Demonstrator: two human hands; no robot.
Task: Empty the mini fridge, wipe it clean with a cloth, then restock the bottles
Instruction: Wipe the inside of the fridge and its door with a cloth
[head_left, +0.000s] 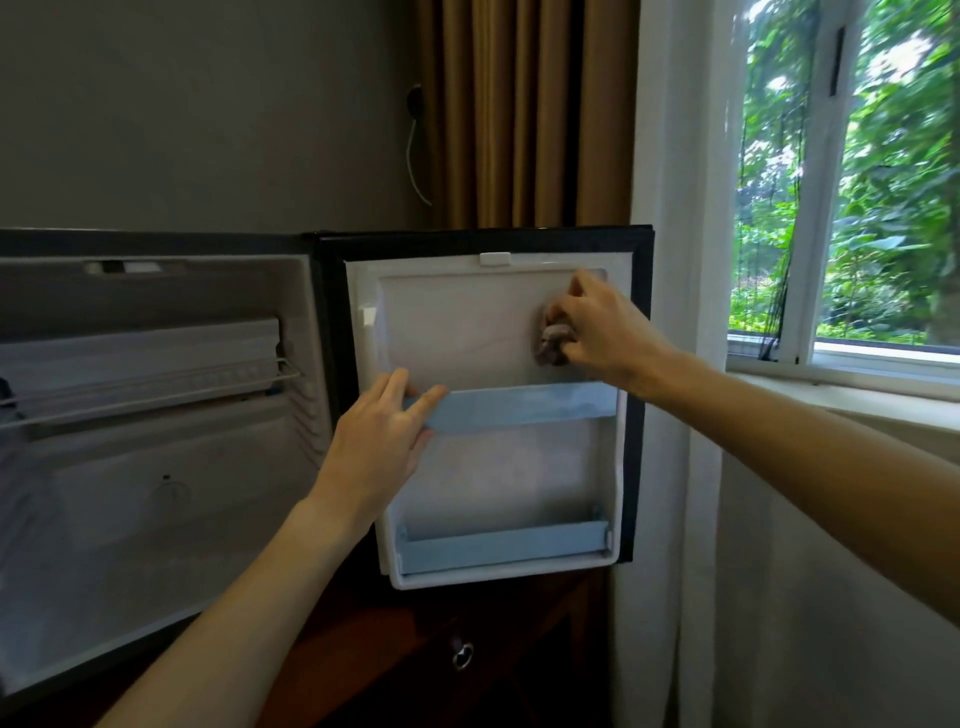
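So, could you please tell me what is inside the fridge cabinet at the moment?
The fridge cabinet holds one wire shelf beneath a white compartment; no bottles are visible. The left forearm covers its lower right corner.

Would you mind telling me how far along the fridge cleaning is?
Emptying looks done: the fridge interior and door shelves hold no bottles. Wiping is in hand: the right hand presses a cloth on the door liner, the left hand steadying. Restocking remains; no bottles visible.

A hotel-like room: mini fridge (156, 415) on a wooden cabinet (441, 639), brown curtains (524, 114), window (852, 182).
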